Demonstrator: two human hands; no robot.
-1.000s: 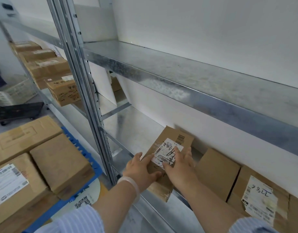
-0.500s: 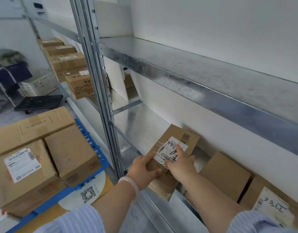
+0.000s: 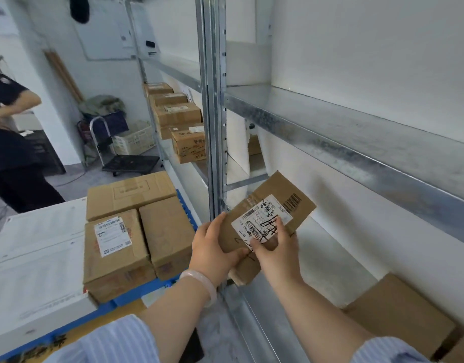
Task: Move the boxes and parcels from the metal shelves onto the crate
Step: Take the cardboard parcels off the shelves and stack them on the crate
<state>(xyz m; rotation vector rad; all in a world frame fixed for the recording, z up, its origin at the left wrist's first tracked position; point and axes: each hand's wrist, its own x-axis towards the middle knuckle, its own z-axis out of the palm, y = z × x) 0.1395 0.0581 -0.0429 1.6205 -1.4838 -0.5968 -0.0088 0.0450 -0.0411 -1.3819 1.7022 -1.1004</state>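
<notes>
Cardboard parcel (image 3: 278, 191): small and brown with a white barcode label on top, tilted, at the centre of the frame, held above the lower shelf beside the steel upright (image 3: 212, 100).
Left hand (image 3: 212, 251): I grip the parcel's near left edge, thumb on top, fingers curled around it.
Right hand (image 3: 275, 251): my fingers pinch its near right side, over the label.
Crate (image 3: 147, 289): blue, lower left of the frame, three brown boxes (image 3: 168, 231) packed together on it.
Shelves (image 3: 330, 132): galvanised metal; one brown box (image 3: 398, 315) at lower right, more stacked boxes (image 3: 178, 115) at upper centre.

Label (image 3: 262, 222) on box (image 3: 276, 189): nothing legible
</notes>
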